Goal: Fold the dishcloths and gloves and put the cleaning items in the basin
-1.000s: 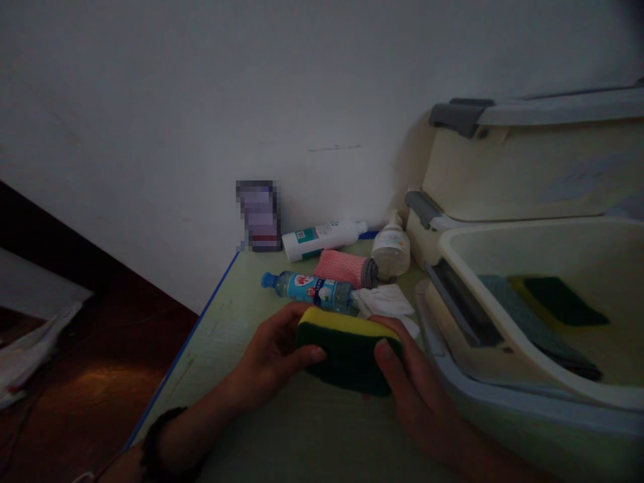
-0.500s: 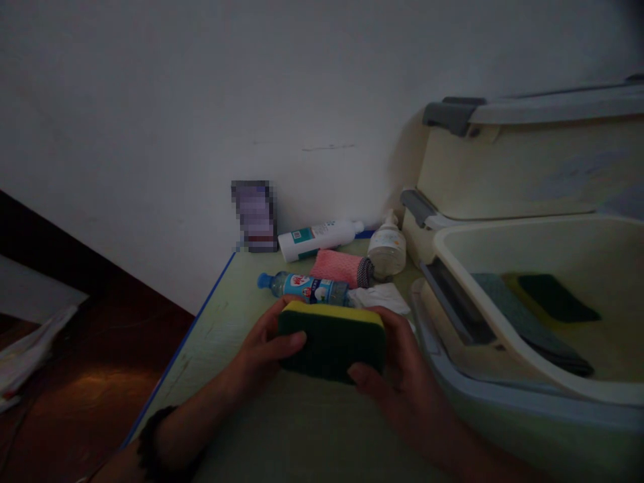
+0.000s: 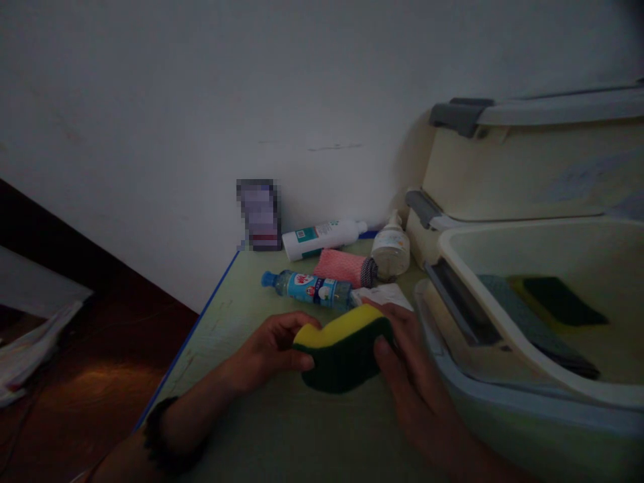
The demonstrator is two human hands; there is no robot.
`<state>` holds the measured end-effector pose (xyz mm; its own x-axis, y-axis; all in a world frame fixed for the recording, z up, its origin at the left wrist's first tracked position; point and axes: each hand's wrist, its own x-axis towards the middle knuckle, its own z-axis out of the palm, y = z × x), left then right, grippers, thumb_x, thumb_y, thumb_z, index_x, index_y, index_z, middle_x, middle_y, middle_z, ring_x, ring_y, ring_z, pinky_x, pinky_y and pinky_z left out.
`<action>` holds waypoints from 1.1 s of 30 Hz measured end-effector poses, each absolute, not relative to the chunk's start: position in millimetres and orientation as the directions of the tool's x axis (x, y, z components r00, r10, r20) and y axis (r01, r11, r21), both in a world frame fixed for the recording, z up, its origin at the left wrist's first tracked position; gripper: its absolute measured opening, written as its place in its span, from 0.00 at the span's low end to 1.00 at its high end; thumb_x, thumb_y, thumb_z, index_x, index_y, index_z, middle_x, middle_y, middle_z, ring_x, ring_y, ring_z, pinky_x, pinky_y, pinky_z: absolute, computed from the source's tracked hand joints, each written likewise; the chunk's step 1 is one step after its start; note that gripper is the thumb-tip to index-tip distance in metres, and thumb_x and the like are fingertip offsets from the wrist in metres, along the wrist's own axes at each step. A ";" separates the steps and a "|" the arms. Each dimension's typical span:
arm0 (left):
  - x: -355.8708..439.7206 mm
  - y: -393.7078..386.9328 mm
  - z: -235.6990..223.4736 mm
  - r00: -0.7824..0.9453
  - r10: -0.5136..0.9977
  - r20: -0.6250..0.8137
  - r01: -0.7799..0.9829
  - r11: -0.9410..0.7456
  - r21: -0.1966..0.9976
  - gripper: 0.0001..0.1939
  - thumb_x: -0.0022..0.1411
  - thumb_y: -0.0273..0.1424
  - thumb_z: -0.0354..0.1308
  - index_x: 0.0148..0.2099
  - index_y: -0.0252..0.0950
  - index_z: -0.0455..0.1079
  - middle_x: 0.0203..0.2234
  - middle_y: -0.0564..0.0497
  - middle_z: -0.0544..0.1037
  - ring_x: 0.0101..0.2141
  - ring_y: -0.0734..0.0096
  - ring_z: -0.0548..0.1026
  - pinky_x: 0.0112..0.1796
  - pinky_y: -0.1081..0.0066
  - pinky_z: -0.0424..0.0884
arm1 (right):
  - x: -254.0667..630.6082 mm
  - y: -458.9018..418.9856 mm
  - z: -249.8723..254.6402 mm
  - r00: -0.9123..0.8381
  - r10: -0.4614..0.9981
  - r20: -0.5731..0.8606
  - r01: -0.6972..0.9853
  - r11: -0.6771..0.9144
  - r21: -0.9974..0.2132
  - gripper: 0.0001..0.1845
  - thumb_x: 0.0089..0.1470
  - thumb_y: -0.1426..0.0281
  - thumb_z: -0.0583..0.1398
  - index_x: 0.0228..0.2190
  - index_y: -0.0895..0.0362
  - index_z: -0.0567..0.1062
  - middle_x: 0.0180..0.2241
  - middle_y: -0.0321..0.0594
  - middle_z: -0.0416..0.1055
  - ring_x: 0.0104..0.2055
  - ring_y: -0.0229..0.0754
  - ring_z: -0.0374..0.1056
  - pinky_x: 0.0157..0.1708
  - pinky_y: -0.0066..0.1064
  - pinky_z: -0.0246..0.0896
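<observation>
A yellow sponge with a dark green scouring face [image 3: 342, 359] is held above the table between both hands. My left hand [image 3: 274, 349] pinches its left end, thumb on the green face, and the yellow foam is dented there. My right hand [image 3: 407, 362] grips the right end, with its thumb on the green side and the fingers behind, partly hidden. The sponge looks bent and tilted, its right end higher. Just beyond it lies a clear bottle with a blue cap and blue label [image 3: 314, 288], next to a white packet or tissue [image 3: 385, 295].
Farther back are a pink cloth roll [image 3: 342, 267], a white bottle on its side [image 3: 322, 239] and a clear pump bottle [image 3: 391, 249]. A phone [image 3: 261, 215] leans on the wall. At right, an open cream bin [image 3: 508, 231] holds a grey-green cloth and another sponge [image 3: 563, 300].
The sponge has gone from flat and level to bent and tilted, its left end squeezed. Both hands keep hold of it, and the view has shifted slightly.
</observation>
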<state>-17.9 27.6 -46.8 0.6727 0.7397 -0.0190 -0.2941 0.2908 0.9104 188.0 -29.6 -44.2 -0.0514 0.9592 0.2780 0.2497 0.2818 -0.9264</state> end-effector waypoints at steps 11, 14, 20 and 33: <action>-6.1 26.8 -40.3 0.422 0.907 0.015 -0.371 0.158 0.915 0.17 0.59 0.32 0.58 0.51 0.44 0.64 0.35 0.52 0.76 0.35 0.71 0.76 0.35 0.75 0.70 | 182.3 -37.8 -54.1 -0.101 0.934 0.342 0.272 0.357 -0.894 0.35 0.53 0.70 0.58 0.56 0.40 0.47 0.55 0.39 0.48 0.58 0.46 0.51 0.54 0.44 0.55; -4.3 27.0 -39.2 0.325 0.946 0.016 -0.308 0.089 0.947 0.16 0.61 0.33 0.55 0.51 0.46 0.62 0.37 0.52 0.75 0.34 0.72 0.75 0.35 0.75 0.70 | 182.4 -38.0 -54.3 -0.145 0.910 0.388 0.317 0.414 -0.853 0.40 0.48 0.71 0.61 0.57 0.42 0.48 0.56 0.40 0.45 0.60 0.48 0.46 0.55 0.44 0.55; -8.0 20.6 -33.2 0.340 0.923 0.178 -0.052 -0.170 0.984 0.24 0.58 0.36 0.58 0.56 0.45 0.59 0.53 0.48 0.64 0.48 0.62 0.67 0.42 0.71 0.68 | 186.8 -34.9 -52.3 -0.126 0.949 0.289 0.228 0.311 -0.922 0.38 0.49 0.65 0.62 0.57 0.42 0.49 0.58 0.41 0.48 0.59 0.49 0.50 0.53 0.43 0.58; -11.6 19.5 -35.7 0.415 0.880 0.233 -0.074 -0.223 0.972 0.36 0.44 0.38 0.69 0.55 0.48 0.59 0.47 0.51 0.68 0.43 0.63 0.70 0.41 0.70 0.70 | 190.7 -32.6 -52.8 -0.130 0.975 0.178 0.042 0.185 -0.982 0.30 0.53 0.60 0.57 0.55 0.47 0.54 0.54 0.43 0.57 0.52 0.45 0.60 0.49 0.37 0.59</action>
<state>-11.6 19.5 -35.7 0.4146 0.8795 0.2334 -0.0736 -0.2233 0.9720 190.7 -32.6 -52.8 -0.1302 0.9754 0.1780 0.0419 0.1848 -0.9819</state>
